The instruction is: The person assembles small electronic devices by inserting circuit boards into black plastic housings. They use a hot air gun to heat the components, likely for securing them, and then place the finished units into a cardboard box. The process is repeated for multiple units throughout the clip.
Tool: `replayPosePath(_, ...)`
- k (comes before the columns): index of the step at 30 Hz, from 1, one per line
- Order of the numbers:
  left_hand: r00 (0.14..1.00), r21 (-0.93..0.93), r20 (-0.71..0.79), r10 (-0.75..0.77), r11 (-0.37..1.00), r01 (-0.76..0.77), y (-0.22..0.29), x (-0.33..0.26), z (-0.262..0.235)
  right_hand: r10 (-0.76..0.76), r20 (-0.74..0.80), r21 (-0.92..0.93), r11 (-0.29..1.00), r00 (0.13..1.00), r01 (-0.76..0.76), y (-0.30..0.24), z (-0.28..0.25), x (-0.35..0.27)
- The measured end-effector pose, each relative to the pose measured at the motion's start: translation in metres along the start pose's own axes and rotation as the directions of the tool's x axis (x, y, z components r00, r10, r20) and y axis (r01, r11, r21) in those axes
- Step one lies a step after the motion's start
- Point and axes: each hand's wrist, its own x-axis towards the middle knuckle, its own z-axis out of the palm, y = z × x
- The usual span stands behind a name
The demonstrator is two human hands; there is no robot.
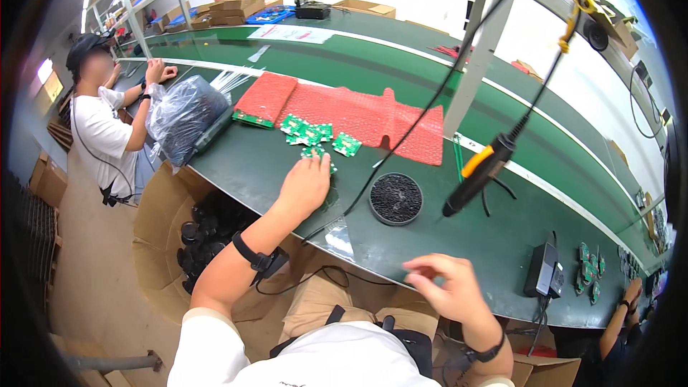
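My left hand (307, 185) reaches over the bench, its fingertips closed on a small green circuit board (331, 167) whose middle they cover. Several more green circuit boards (308, 131) lie loosely piled just beyond, at the edge of red bubble wrap (344, 111). One board (347, 145) sits apart to their right. Close to the bench's front edge, my right hand (451, 288) hovers with thumb and forefinger tips brought together; anything between them is too small to make out. Between the hands stands a round black dish (396, 199) full of small dark pieces.
A black electric screwdriver (480, 168) hangs by its cable at the right. Beside the bench, a cardboard box (161, 244) holds black parts. A black power unit (542, 270) and more boards (589, 269) lie far right. A co-worker (107, 115) sits left near a plastic bag (188, 118).
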Motion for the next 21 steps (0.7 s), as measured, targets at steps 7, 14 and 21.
replayPosePath(7, 0.986, 0.091, 0.021, 0.168, 0.981, -0.169, -0.008, -0.010, -0.004, 0.063, 0.164, 0.086, 0.993, 0.984, -0.078, 0.012, 0.075, 0.068)
replayPosePath(14, 0.925, -0.890, 0.086, -0.369, 0.388, 0.238, -0.057, -0.007, -0.062, -0.083, -0.261, 0.069, 0.992, 0.962, 0.104, 0.031, 0.108, 0.138)
replayPosePath(21, 0.826, -0.901, 0.366, -0.429, -0.387, 0.198, -0.009, -0.027, -0.091, 0.183, -0.062, 0.457, 0.879, 0.981, -0.135, 0.020, 0.119, 0.191)
